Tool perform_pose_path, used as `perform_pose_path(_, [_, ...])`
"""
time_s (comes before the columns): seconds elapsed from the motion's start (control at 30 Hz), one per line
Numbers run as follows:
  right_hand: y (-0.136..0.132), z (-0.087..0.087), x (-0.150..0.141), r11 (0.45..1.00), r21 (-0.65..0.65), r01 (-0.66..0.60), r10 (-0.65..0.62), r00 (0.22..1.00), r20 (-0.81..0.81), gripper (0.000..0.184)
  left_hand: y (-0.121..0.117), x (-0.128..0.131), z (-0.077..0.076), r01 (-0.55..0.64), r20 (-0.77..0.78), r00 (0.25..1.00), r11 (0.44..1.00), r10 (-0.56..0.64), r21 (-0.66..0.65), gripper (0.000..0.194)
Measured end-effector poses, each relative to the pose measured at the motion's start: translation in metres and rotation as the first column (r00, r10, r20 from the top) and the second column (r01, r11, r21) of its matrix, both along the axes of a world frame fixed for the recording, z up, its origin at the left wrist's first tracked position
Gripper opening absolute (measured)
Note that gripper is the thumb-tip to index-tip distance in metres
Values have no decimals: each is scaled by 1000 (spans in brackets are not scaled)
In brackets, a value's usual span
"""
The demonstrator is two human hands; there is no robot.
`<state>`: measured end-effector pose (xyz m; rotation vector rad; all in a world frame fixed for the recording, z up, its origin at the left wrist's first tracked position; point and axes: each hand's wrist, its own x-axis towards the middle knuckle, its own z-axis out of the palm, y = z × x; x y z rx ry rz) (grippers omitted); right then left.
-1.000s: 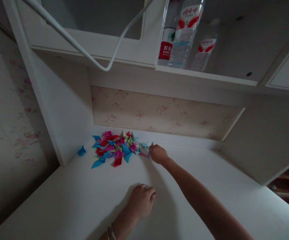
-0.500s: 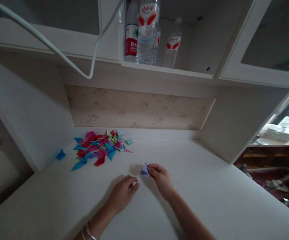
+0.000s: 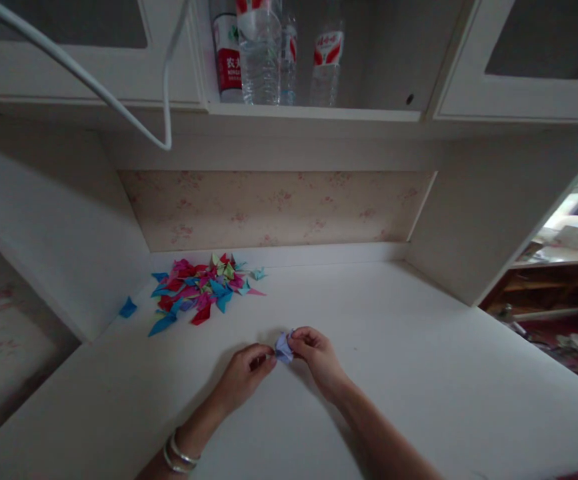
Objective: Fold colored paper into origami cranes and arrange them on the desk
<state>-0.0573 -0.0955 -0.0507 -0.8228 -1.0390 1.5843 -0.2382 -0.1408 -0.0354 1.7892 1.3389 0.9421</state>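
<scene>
A small lavender origami crane [image 3: 283,349] is held between my two hands, just over the white desktop. My right hand [image 3: 319,357] pinches its right side between thumb and fingers. From the other side, my left hand [image 3: 247,375] closes thumb and fingertips on its left edge. The fingers hide part of the folded paper. Beyond my left hand lies a heap of colourful paper cranes [image 3: 203,287] in red, pink, blue and green. A single blue folded piece [image 3: 128,307] sits apart at the heap's left.
Overhead, an open cabinet shelf [image 3: 313,112] holds several plastic bottles [image 3: 260,63]. A white bent tube [image 3: 93,93] hangs at the upper left. Side panels [image 3: 509,207] bound the white desk [image 3: 409,373].
My left hand has come to the lavender crane and now grips its left edge. The crane has shifted slightly left in my right hand. The head view has tilted and moved a little.
</scene>
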Motion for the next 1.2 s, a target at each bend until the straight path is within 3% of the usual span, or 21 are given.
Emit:
perform_pose_path(0.23, [-6, 2, -7, 999, -44, -28, 27, 1000, -5, 30, 3, -2, -7, 12, 39, 999, 999, -10, -51, 40])
perform_pose_path(0.4, [-10, 7, -8, 994, -27, -107, 105, 992, -65, 51, 4, -5, -7, 7, 124, 992, 995, 5, -95, 41])
perform_pose_path(0.57, [-13, 9, -11, 957, 56, -284, 286, 958, -19, 35, 4, -6, -4, 8, 173, 985, 993, 12, -116, 41])
perform_pose_path(1.2, [-11, 2, -10, 962, 30, -273, 272, 962, 32, 33, 5, -5, -5, 28, 219, 976, 992, 0, -122, 41])
